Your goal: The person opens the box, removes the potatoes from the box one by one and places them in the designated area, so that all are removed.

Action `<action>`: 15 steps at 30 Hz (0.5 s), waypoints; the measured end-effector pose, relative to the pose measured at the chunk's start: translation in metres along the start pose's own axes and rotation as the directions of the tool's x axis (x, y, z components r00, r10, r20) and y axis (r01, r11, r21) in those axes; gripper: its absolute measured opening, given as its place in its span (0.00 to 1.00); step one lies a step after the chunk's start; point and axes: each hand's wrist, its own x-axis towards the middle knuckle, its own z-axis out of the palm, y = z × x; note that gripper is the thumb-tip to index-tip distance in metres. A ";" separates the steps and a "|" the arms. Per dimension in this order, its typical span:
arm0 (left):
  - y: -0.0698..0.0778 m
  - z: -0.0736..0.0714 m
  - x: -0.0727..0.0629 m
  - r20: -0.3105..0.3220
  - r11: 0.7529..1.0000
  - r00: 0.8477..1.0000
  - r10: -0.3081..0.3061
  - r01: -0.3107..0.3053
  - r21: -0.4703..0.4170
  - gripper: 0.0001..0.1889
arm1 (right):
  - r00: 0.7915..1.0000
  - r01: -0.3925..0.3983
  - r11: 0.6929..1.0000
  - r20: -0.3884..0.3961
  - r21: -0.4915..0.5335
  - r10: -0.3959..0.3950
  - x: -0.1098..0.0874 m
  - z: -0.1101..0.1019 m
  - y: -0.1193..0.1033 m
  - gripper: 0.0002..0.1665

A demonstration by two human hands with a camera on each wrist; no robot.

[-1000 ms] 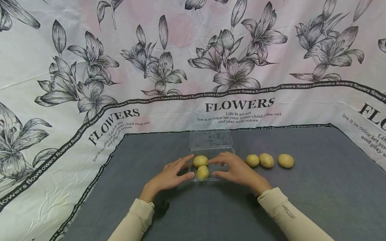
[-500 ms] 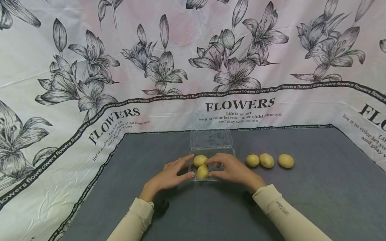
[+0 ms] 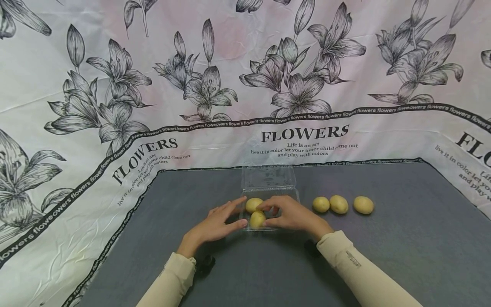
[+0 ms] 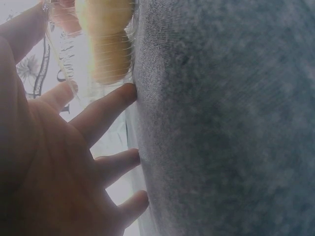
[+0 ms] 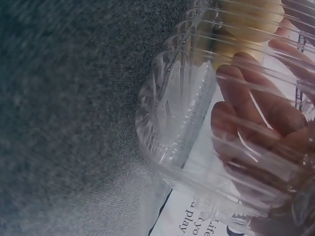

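Observation:
A clear plastic clamshell box (image 3: 284, 227) stands on the grey tabletop with its lid (image 3: 268, 177) tipped back. In its left half lie two yellow potatoes, a back potato (image 3: 253, 205) and a front potato (image 3: 256, 220). My left hand (image 3: 216, 222) rests along the box's left side, its fingers spread in the left wrist view. My right hand (image 3: 293, 214) reaches into the box from the right. Its index finger and thumb touch the right sides of the potatoes. In the right wrist view its loosely bent fingers (image 5: 231, 88) show through the ribbed wall.
Three more potatoes lie to the right of the box: one small (image 3: 321, 204), one right beside it (image 3: 339, 204), and one set apart (image 3: 363, 205). A flower-print cloth (image 3: 215, 145) hangs behind the grey tabletop (image 3: 253, 273).
My right hand has moved left inside the box, up to the two potatoes, which have shifted slightly left. The left hand has stayed in place.

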 end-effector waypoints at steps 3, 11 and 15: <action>0.000 0.000 0.000 -0.001 1.000 1.000 0.001 -0.001 0.002 0.39 | 0.999 -0.025 1.000 0.023 0.013 0.025 0.002 0.000 -0.001 0.27; 0.002 -0.001 -0.002 -0.003 1.000 1.000 0.002 -0.002 0.002 0.39 | 0.998 -0.010 0.999 0.062 0.034 0.007 0.007 0.000 -0.002 0.28; 0.002 -0.001 -0.002 -0.007 1.000 1.000 0.001 -0.001 0.004 0.39 | 0.997 -0.006 0.999 0.078 0.050 0.002 0.010 0.002 -0.003 0.28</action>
